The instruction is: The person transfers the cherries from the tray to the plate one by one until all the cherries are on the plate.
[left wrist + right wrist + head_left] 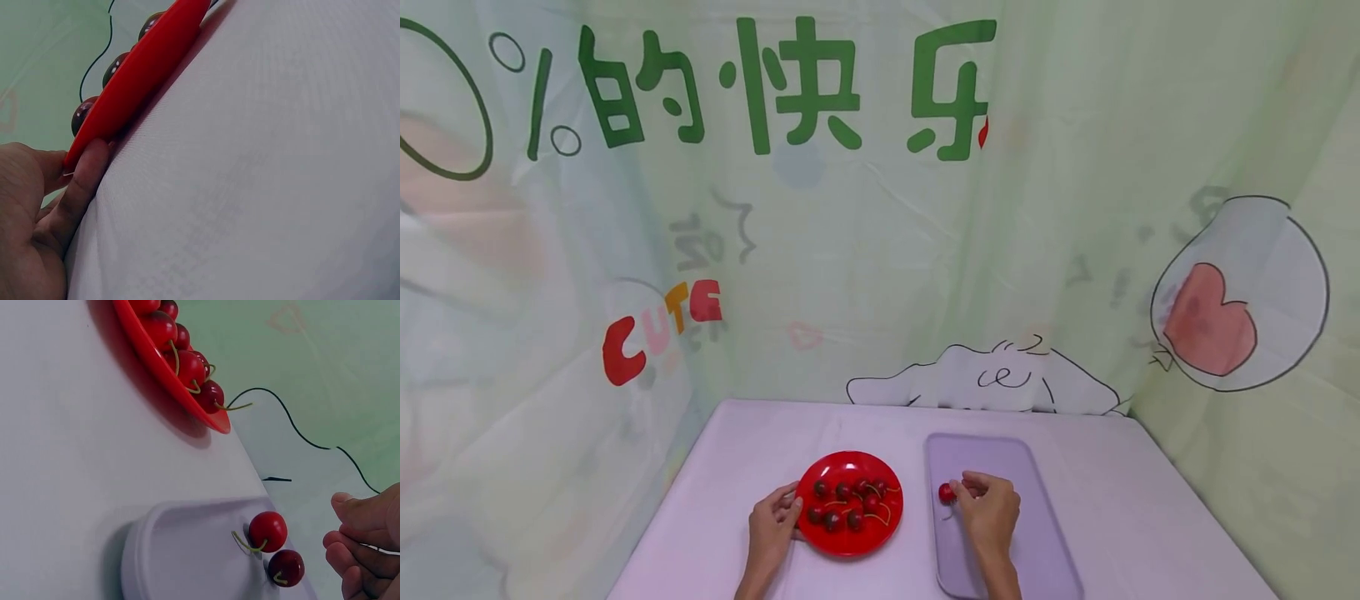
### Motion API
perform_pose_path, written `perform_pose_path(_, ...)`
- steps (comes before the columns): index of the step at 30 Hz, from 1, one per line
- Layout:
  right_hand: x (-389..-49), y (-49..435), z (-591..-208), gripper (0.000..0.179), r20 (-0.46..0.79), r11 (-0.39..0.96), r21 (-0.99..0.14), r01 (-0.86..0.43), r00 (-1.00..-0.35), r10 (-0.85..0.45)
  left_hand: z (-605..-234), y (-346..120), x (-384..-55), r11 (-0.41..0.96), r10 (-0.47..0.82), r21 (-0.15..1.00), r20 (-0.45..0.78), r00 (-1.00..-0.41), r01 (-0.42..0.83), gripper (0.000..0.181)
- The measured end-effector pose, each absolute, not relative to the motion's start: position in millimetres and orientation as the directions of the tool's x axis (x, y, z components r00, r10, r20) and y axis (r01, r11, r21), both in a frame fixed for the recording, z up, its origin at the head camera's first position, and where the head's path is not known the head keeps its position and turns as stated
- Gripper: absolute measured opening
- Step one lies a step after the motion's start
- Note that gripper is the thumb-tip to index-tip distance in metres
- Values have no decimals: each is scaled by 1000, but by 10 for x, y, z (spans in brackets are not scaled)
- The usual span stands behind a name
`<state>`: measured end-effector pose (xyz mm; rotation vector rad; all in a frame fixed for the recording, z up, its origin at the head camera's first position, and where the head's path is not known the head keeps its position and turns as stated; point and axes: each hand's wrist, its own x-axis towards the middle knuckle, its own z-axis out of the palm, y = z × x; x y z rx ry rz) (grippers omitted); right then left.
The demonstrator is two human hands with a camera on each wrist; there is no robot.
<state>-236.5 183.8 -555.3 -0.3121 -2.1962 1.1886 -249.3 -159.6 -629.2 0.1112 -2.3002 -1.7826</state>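
Note:
My left hand (770, 527) grips the left rim of a round red plate (850, 547), pinching its edge between thumb and fingers. The left wrist view shows the plate (134, 81) side-on, with a finger under its rim. Several dark red cherries (855, 521) with stems lie on it. Over the pale purple tray (1000, 450) is my right hand (992, 512), its fingers loosely bent and nothing between them. Two cherries rest in the tray in the right wrist view, a bright red cherry (269, 531) and a darker cherry (286, 568). The hand (369, 540) is apart from both.
A pale cloth covers the table (752, 442), and the plate and tray stand side by side with a gap between them. Printed curtains (865, 250) hang behind the table and along both sides.

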Motion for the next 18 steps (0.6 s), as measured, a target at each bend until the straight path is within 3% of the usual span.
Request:
perform_pose_path(10,-2349,2039,-5648,22,361,566,-824,-2,-772,523,-6340,-1622,-2526,264,-204,963,113,-972,56,37)
perform_pose_path(18,-2316,2117,-5767,23,313,572,-819,44,-802,509,-6317,-1597,-2512,281,-220,958,124,-968,59,35)
